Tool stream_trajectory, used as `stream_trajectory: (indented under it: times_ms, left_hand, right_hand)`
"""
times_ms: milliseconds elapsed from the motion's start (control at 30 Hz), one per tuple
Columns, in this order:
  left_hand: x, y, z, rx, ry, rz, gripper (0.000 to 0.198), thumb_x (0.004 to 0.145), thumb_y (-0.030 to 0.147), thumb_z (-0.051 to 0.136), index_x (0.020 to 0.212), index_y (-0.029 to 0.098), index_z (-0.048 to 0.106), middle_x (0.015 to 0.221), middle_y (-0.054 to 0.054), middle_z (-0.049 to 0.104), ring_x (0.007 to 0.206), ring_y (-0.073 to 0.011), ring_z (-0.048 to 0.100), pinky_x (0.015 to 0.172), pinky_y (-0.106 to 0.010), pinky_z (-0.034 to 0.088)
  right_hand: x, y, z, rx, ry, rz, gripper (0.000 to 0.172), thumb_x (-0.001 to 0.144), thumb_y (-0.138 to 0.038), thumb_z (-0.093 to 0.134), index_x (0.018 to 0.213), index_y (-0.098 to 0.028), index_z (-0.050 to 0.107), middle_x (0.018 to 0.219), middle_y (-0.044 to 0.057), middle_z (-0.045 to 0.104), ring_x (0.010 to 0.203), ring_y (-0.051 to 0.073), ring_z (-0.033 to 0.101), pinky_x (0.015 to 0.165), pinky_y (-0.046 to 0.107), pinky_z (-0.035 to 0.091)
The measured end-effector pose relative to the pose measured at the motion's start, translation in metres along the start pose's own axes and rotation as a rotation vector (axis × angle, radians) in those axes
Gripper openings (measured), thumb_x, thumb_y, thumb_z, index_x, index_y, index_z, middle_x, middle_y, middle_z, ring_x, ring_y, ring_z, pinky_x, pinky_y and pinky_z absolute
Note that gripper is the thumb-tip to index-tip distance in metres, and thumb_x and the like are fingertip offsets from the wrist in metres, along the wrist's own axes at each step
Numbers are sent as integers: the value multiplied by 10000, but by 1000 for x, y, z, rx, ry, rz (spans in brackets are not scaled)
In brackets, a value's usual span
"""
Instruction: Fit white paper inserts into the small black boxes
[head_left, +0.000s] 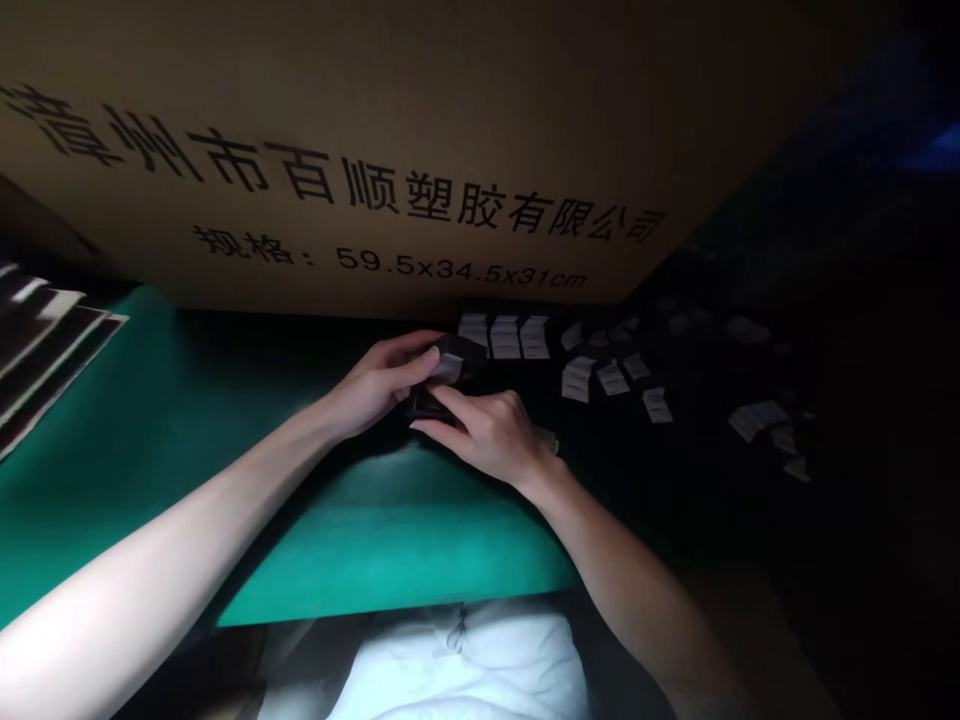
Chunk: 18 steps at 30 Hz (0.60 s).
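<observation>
My left hand (381,385) is closed around a small dark block (463,350), its thumb pressed on a paler grey face. Close beside it, my right hand (491,430) pinches a dark flat piece (429,404) between thumb and fingers, just below the block. Shadow hides what exactly these pieces are and whether they touch. Behind the hands, dark pieces with folded white faces (505,340) stand in a row against the carton. A pale scrap (547,438) shows partly behind my right wrist.
A big printed cardboard carton (315,240) stands along the back of the green tabletop (315,560). Several white-faced pieces (577,378) lie scattered to the right, in deep shadow. Flat dark sheets with pale edges (52,350) are stacked at the left.
</observation>
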<state>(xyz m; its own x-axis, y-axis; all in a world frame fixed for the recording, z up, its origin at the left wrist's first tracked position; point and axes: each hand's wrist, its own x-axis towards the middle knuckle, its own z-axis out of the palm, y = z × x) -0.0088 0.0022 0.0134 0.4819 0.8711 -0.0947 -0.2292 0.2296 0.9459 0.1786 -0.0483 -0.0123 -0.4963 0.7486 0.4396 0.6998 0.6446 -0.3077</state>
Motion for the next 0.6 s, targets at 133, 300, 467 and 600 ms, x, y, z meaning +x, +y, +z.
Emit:
stream_trajectory:
  times_ms: [133,300,467,600]
  left_hand:
    - [0,0,-1,17,-9,4,524,792,496,896,1181,159,797,1030,-119,845,1015,-305,802,819,-309,635]
    - [0,-2,-2,44,11,40,518,805,514,878,1174,159,803,1028,-123,843,1003,-311,802,812,-316,633]
    - [0,-3,-1,58,17,80,498,788,528,888,1118,163,811,998,-109,841,1014,-309,798,844,-320,625]
    - [2,-3,0,41,38,91,501,753,538,907,1064,161,795,952,-95,834,969,-301,803,835,-328,631]
  right_hand:
    - [0,-1,-2,24,-62,24,414,1089,-531,548,1244,-216,767,840,15,814,723,150,765,615,242,480]
    - [0,-2,-3,119,-64,64,365,1077,-511,582,1207,-244,795,850,14,812,749,156,761,668,238,511]
    - [-1,0,1,185,-9,65,379,1056,-533,610,1197,-241,806,836,27,812,717,155,742,656,251,509]
    - [0,-3,-6,325,97,53,394,1065,-509,585,1162,-193,801,709,14,755,579,118,647,602,253,477]
